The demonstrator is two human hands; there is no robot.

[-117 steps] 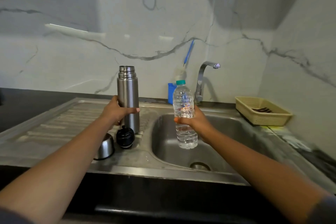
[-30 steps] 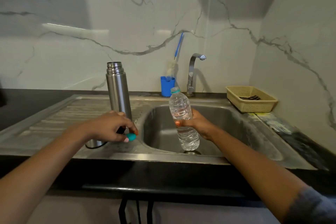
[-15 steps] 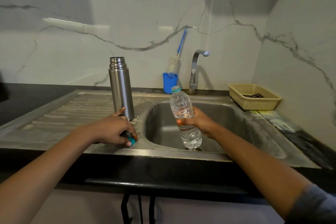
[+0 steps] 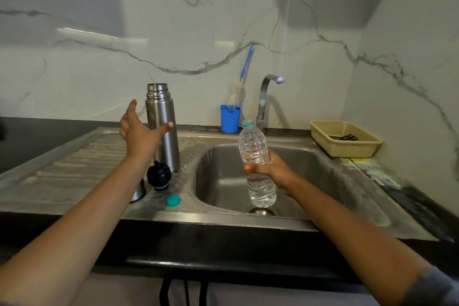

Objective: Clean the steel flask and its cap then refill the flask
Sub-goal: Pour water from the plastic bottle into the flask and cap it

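Note:
The steel flask [image 4: 166, 136] stands upright and uncapped on the drainboard [image 4: 62, 171]. My left hand [image 4: 140, 131] is spread open right in front of it, thumb lying across the flask's body, fingers pointing up. In front of the flask lie its black stopper [image 4: 159, 175], a steel cup cap [image 4: 139, 191] partly hidden by my forearm, and a teal bottle cap [image 4: 173, 200]. My right hand [image 4: 270, 169] grips a clear plastic water bottle [image 4: 257, 166], uncapped, upright over the sink basin [image 4: 310, 181].
A tap [image 4: 267, 97] rises behind the basin. A blue holder [image 4: 230, 118] with a bottle brush [image 4: 241, 82] stands beside it. A yellow basket [image 4: 345, 138] sits at the back right. The marble wall closes in on the right.
My left hand has let go of the teal cap on the drainboard and risen to the flask, opening. The water bottle in my right hand is now uncapped.

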